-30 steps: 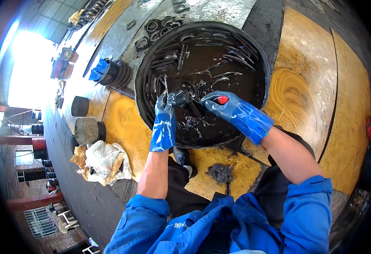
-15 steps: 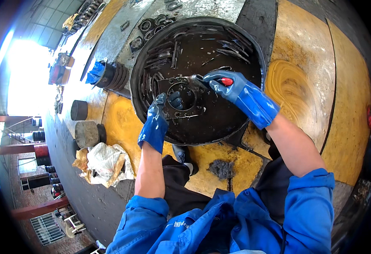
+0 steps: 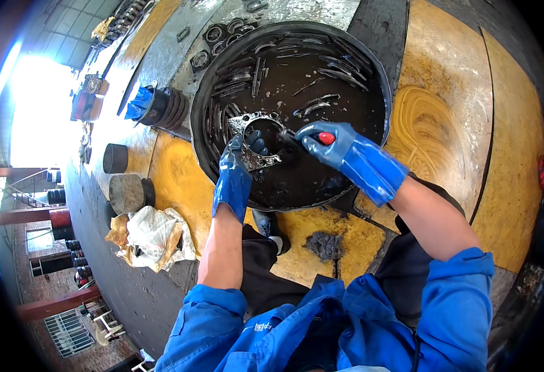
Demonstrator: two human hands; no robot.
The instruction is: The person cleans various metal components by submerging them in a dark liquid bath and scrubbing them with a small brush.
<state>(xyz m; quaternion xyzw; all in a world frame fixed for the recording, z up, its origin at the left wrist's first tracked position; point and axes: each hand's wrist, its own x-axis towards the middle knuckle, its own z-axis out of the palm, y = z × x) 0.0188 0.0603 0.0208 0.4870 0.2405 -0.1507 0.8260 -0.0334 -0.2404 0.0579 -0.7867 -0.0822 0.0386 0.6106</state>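
Left hand [image 3: 231, 170] curls closed on the shiny holed plate [image 3: 261, 162], fingers through its opening, over the near left part of the round black tub [image 3: 385, 87]; right hand [image 3: 337, 149] folds tight round a red-handled tool [image 3: 326, 138], its dark end at the plate's right edge.

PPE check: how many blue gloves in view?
2 clear: one on the left hand, holding the plate with the round hole; one on the right hand, around something red. The crumpled blue material at upper left could hide more; can't tell.
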